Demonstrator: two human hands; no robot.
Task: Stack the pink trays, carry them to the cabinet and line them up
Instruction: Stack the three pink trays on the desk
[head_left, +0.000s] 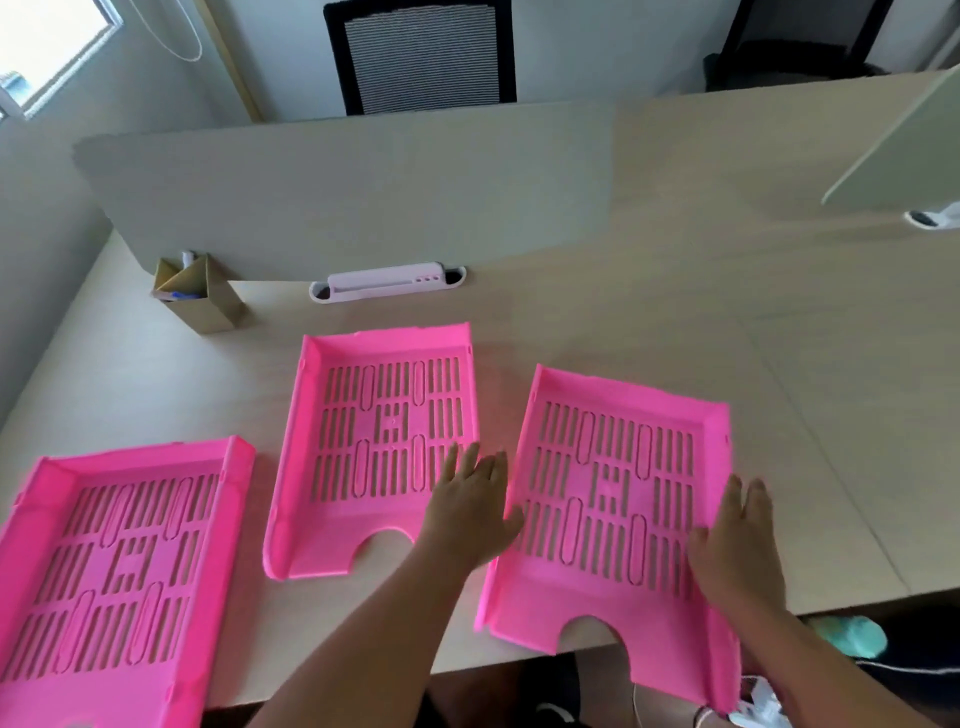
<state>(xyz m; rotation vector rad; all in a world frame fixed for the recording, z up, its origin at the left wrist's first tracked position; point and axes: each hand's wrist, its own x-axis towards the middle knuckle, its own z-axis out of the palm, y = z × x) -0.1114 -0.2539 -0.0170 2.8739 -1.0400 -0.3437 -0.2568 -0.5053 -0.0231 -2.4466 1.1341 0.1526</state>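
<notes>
— While both hands sit low in the view, where are the trays?
— Three pink ones lie apart on the desk (675, 291). The left tray (119, 571) is at eight o'clock, the middle tray (374, 441) near the centre, the right tray (608, 519) at about four o'clock. All lie flat with their floors up and their cut-out ends toward the person.
— Does any tray touch another?
— No. Bare desk shows between each pair. The right tray is turned a little and its near end hangs over the desk edge.
— And the hands?
— The left hand (472, 514) is spread flat, fingers splayed, over the gap between the middle and right trays, its thumb at the right tray's left wall. The right hand (737, 551) is also spread, lying along that tray's right wall. Neither is closed around anything; I cannot tell how firmly they press the walls.
— What else is on the desk?
— At eleven o'clock a cardboard holder (200, 296) stands beside a grey divider (353, 197). A white cable slot (387, 283) sits at the divider's foot, toward twelve. Behind it, a black chair (421, 57).
</notes>
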